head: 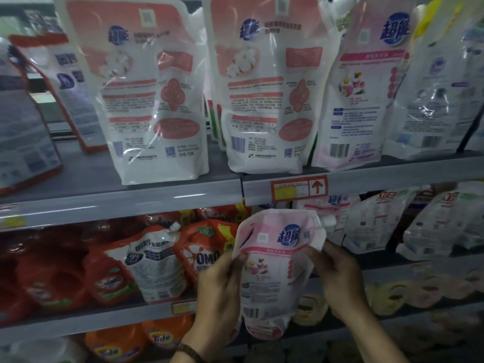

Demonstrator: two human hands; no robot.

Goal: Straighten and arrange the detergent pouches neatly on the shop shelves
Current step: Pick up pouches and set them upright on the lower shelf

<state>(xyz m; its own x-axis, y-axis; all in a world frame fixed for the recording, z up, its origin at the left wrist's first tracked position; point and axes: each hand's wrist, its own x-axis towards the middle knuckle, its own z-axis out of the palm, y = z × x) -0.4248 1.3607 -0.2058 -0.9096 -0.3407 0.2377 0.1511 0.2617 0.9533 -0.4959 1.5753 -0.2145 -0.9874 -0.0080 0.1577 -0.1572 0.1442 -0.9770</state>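
I hold a pink and white detergent pouch point(272, 260) upright in the air in front of the middle shelf, its printed back facing me and its spout at the top right. My left hand point(220, 289) grips its left edge with the thumb on the front. My right hand point(337, 281) grips its right edge, fingers curled round it. On the upper shelf point(183, 197) stand two large white and coral pouches point(146, 95) point(267, 90), a pink pouch point(364, 90) and a clear-blue pouch point(440, 95), all with backs facing out.
Orange-edged pouches point(31, 106) lean at the upper left. The middle shelf holds red OMO pouches point(146, 260) on the left and slumped pale pouches point(379, 226) on the right. Tide packs point(157, 336) lie on the bottom shelf. A red price tag point(298, 188) sits on the upper shelf edge.
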